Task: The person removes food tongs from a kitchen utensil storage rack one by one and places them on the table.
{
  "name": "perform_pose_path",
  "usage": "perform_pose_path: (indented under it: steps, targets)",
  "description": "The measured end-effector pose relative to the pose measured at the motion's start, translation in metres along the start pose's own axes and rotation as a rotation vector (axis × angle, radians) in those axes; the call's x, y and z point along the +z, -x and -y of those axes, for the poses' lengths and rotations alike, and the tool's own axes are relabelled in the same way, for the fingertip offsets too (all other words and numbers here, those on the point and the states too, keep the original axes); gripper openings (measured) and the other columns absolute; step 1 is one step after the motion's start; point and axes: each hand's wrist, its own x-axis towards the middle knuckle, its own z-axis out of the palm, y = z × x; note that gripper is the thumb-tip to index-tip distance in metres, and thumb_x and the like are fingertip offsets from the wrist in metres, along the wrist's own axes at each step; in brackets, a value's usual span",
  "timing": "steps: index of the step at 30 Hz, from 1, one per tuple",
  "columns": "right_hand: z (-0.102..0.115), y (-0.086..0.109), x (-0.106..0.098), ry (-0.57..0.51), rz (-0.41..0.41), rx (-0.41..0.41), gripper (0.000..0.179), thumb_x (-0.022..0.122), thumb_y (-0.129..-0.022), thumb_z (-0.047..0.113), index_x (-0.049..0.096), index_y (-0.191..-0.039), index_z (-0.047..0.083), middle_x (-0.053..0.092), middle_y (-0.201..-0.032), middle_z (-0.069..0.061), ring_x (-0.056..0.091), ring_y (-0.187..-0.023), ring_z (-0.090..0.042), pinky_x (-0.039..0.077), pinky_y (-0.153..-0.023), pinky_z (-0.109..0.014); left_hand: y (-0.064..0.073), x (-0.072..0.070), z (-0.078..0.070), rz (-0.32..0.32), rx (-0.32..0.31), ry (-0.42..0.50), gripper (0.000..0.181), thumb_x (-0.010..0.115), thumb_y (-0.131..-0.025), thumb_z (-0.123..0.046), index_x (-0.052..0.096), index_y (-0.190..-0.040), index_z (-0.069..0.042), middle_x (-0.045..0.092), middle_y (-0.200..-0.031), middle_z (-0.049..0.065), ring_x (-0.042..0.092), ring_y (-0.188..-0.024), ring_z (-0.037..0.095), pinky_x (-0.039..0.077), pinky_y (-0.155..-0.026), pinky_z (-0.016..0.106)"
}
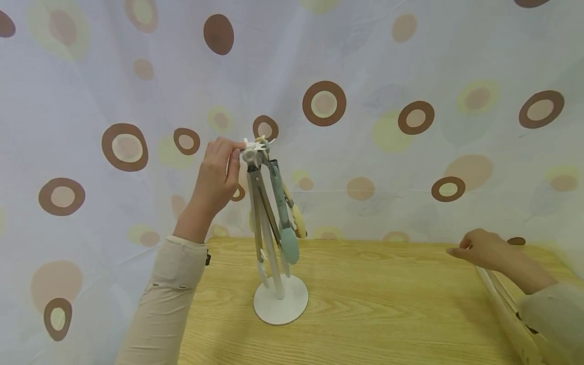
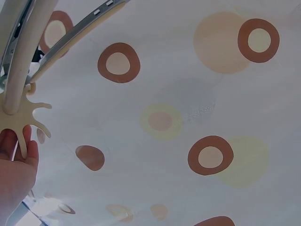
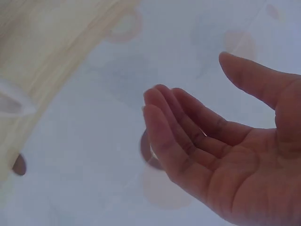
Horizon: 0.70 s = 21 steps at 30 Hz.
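A white stand point(image 1: 278, 253) with a round base and a pronged top stands upright on the wooden table. Several tongs hang from its top, among them green tongs point(image 1: 289, 245) and yellow-tipped tongs point(image 1: 298, 221). My left hand point(image 1: 220, 170) pinches the edge of the pronged top point(image 2: 19, 115), with fingers and thumb at one prong in the left wrist view. Over the table's right side, my right hand point(image 1: 487, 248) holds nothing. In the right wrist view its fingers point(image 3: 162, 136) are loosely bent and the thumb stands apart.
Below my right hand and forearm lies a long pale object point(image 1: 495, 299) along the right side of the wooden table point(image 1: 378, 299); its kind is unclear. A white curtain-like sheet point(image 1: 283, 61) with brown and yellow spots hangs behind the table.
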Motion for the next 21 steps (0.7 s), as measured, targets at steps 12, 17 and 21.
perform_pose_path:
  steps: [12,17,21]
  targets:
    - [0.098,-0.019,0.010,-0.172,-0.197,-0.170,0.039,0.056,-0.097,0.029,0.064,-0.107,-0.008,0.066,-0.097,-0.017,0.062,-0.087,-0.033,0.051,-0.072,-0.047,-0.001,0.000,0.000,0.003,0.011,0.000,0.020,0.041,-0.097,0.001,0.059,-0.104,0.010,0.057,-0.096,0.022,0.048,-0.089,0.038,0.038,-0.084,0.045]
    - [0.135,-0.025,0.012,-0.265,-0.222,-0.223,0.036,0.055,-0.098,0.028,0.064,-0.111,-0.004,0.066,-0.104,-0.017,0.062,-0.095,-0.034,0.050,-0.079,-0.049,0.000,0.000,0.002,-0.001,0.018,-0.001,0.020,0.042,-0.097,0.001,0.059,-0.103,0.010,0.057,-0.095,0.022,0.048,-0.089,0.037,0.038,-0.085,0.045]
    - [0.158,-0.030,0.015,-0.355,-0.233,-0.293,0.038,0.053,-0.099,0.029,0.062,-0.119,-0.002,0.065,-0.111,-0.016,0.061,-0.101,-0.033,0.050,-0.082,-0.049,-0.001,0.000,0.002,-0.002,0.019,-0.004,0.020,0.042,-0.097,0.001,0.059,-0.103,0.010,0.057,-0.095,0.022,0.049,-0.090,0.038,0.038,-0.085,0.046]
